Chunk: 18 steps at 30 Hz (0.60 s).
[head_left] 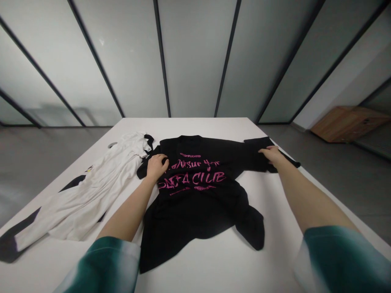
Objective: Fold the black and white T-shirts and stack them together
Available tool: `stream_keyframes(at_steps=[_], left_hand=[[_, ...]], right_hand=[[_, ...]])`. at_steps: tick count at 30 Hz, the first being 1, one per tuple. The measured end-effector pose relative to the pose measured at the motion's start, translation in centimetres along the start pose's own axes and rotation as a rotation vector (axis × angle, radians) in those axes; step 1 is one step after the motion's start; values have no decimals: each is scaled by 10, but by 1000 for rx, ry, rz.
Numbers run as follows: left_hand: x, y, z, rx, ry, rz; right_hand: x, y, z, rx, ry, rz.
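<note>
A black T-shirt [195, 215] with pink lettering lies spread on the white table, its neckline towards the far side and its lower hem uneven. My left hand [157, 166] rests on the shirt near its left shoulder, thumb and fingers apart. Out at the right, my right hand [271, 154] pinches the shirt's sleeve, which is stretched sideways. The cloth under both palms is hidden. Near the lower right, one part of the shirt sticks out as a folded flap.
A crumpled white garment [100, 183] with dark parts lies along the table's left side. The white table [220, 127] ends at a far edge before frosted glass panels [195, 57]. A wooden piece of furniture [345, 122] stands on the floor at right.
</note>
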<state>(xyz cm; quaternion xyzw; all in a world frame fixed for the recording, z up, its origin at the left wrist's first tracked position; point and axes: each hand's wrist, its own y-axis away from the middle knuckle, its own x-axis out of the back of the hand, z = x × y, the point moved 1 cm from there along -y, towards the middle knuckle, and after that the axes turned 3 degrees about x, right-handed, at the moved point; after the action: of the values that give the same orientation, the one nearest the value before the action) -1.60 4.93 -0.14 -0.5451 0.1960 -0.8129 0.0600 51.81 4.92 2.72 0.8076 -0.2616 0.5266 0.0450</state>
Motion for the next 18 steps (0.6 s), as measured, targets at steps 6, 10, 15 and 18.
stream_keyframes(at_steps=[6,10,15,18], left_hand=[[-3,0,-3,23,-40,-83],[-5,0,-5,20,-47,-74],[-3,1,-5,7,-44,-84],[-1,1,-4,4,-34,-96]], right_hand=[[18,12,-34,51,40,55],[30,22,-87,298,109,126],[23,41,-151,562,-61,-145],[12,47,-164,562,-258,-256]])
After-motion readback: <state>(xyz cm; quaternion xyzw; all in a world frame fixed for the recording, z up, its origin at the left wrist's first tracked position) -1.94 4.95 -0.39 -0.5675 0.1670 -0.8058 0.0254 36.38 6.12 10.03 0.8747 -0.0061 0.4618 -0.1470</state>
